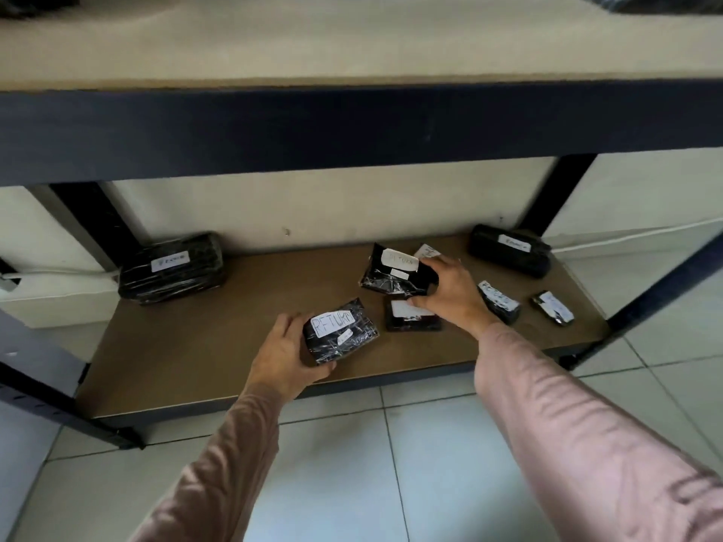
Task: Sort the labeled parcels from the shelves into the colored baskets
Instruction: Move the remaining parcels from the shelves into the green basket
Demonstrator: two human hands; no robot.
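Observation:
My left hand grips a black wrapped parcel whose white label reads RETURN, just above the front of the brown bottom shelf. My right hand holds a second black parcel, also labelled RETURN, tilted up over the shelf's middle. Under that hand lies another small labelled parcel, flat on the shelf. A white-labelled parcel peeks out behind my right fingers. No basket is in view.
A large black parcel lies at the shelf's back left and a long one at the back right. Two small labelled parcels lie right of my wrist. A dark shelf beam overhangs. Black uprights flank the shelf; white floor tiles below.

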